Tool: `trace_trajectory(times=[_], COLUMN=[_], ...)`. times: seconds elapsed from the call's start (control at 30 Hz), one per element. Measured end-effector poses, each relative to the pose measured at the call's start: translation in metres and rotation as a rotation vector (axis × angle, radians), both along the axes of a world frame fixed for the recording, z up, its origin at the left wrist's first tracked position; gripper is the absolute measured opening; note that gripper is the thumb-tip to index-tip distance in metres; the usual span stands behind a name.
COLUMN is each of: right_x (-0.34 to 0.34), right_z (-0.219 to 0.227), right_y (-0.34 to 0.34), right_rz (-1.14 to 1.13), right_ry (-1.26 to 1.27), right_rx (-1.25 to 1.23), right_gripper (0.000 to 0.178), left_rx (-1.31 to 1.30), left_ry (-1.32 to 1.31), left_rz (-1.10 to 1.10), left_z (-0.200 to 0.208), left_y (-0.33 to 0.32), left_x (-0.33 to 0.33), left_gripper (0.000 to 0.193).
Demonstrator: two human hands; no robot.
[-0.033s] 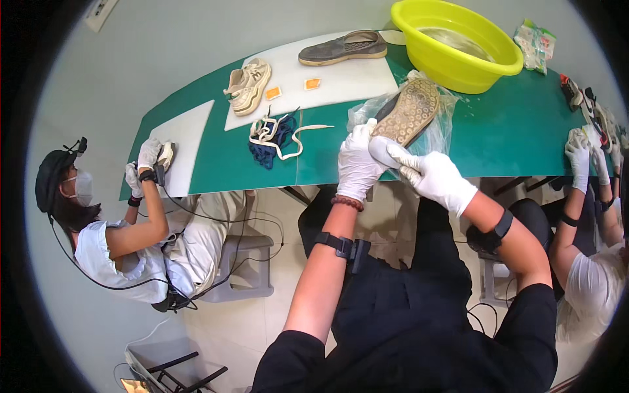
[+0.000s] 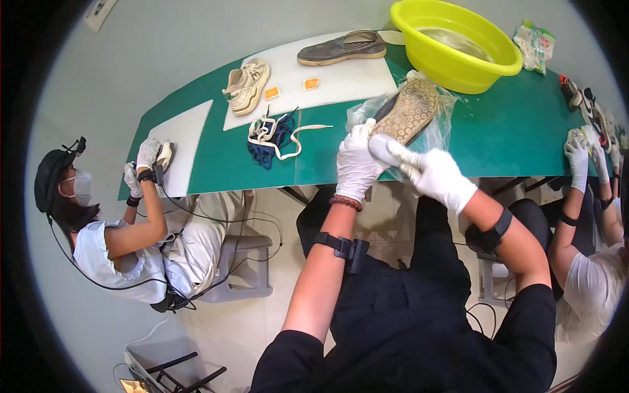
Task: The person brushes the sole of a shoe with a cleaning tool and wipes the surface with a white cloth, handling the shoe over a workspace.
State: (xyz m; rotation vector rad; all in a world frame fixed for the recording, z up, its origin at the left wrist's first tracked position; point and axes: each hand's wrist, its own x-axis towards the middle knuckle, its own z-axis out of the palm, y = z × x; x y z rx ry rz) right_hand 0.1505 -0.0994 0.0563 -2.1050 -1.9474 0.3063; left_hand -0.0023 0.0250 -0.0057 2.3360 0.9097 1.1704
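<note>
A worn shoe (image 2: 419, 105) lies sole up over a crumpled clear plastic bag (image 2: 440, 131), its tan studded sole facing me. White-gloved, my left hand (image 2: 358, 164) is closed round the near end of the shoe. In my right hand (image 2: 440, 180), gloved too, is a pale oval-backed brush (image 2: 381, 149). It is held against the near end of the sole, close to my left fingers. Its bristles are hidden, and my right fingers look slightly blurred.
Beyond the shoe stands a yellow-green basin (image 2: 458, 75) of cloudy water, beside a plastic packet (image 2: 534, 46). A grey slip-on (image 2: 342, 49), beige sneaker (image 2: 247, 86), orange sachets (image 2: 272, 93) and shoelaces (image 2: 272, 141) lie left. Co-workers' gloved hands (image 2: 149, 152) handle shoes at both sides.
My right hand and the brush have shifted very slightly on the sole. My left hand keeps its hold on the shoe.
</note>
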Motion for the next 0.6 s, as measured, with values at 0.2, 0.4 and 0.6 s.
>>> trace_trajectory(times=[0.2, 0.4, 0.6], right_x=[0.023, 0.035, -0.003], right_z=[-0.019, -0.015, -0.044], right_y=[0.019, 0.037, 0.008], right_rz=[-0.090, -0.197, 0.045], right_ry=[0.169, 0.165, 0.193], right_rx=[0.222, 0.375, 0.351], right_gripper=[0.040, 0.039, 0.038], left_rx=[-0.023, -0.011, -0.075], left_ry=[0.073, 0.071, -0.031], left_rz=[0.047, 0.029, -0.014], left_z=[0.005, 0.008, -0.005], left_y=[-0.008, -0.007, -0.002], left_x=[-0.003, -0.001, 0.003], left_gripper=[0.094, 0.095, 0.095])
